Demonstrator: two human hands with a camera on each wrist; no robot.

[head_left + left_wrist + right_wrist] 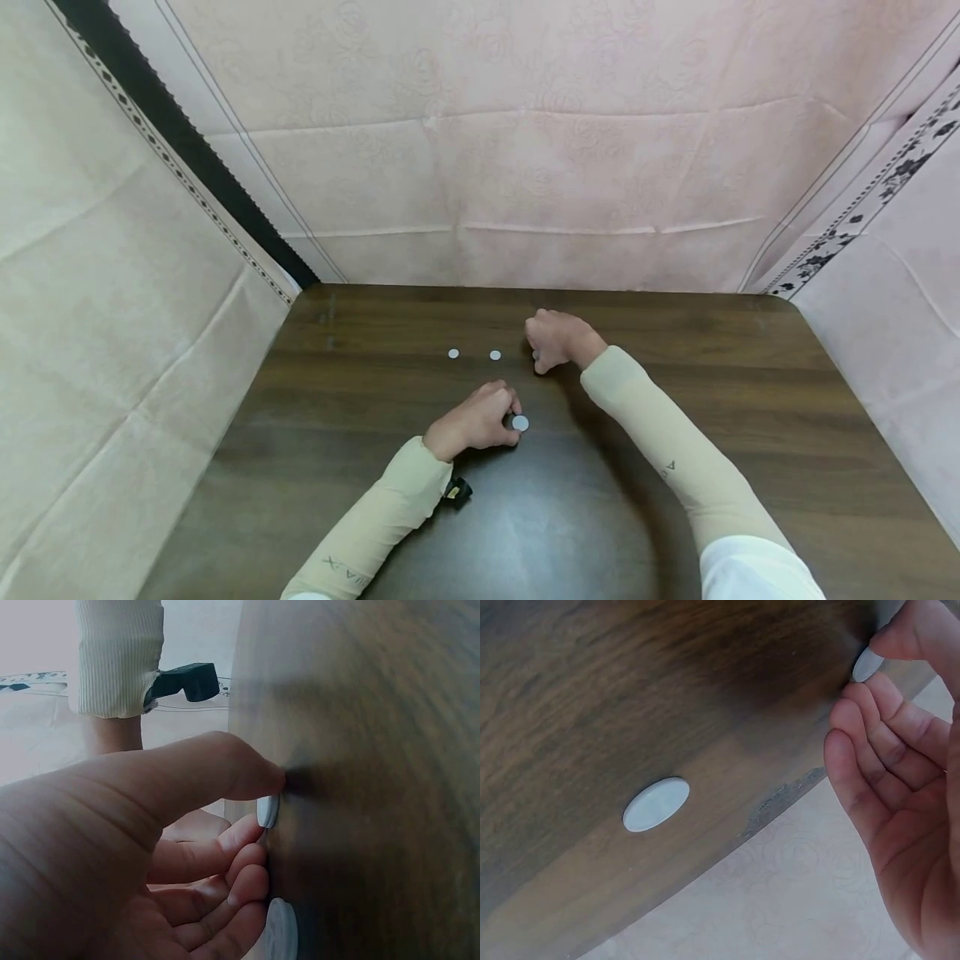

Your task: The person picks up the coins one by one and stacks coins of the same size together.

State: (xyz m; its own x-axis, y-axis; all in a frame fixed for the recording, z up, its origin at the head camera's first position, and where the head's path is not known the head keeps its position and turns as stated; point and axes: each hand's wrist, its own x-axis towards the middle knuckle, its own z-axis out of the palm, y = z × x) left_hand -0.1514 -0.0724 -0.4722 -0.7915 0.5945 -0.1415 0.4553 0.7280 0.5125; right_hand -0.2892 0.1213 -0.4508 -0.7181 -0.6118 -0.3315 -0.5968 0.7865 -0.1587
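Near the middle of the table, my left hand (483, 417) pinches a white round disc (521, 423) by its edges, between thumb and index finger. In the left wrist view this disc (268, 813) stays low at the wood, the other fingers curled below the thumb. Farther back and to the right, my right hand (558, 337) pinches another thin white disc (867, 664) between thumb and forefinger, close to the tabletop. That disc is mostly hidden by the hand in the head view. Two more white discs, a left one (453, 354) and a right one (495, 355), lie flat to its left.
The dark brown wooden table (360, 500) reaches back to a pale patterned cloth wall (525, 167). Light cloth also hangs on the left and right sides. A small black device (456, 492) is strapped at the left wrist.
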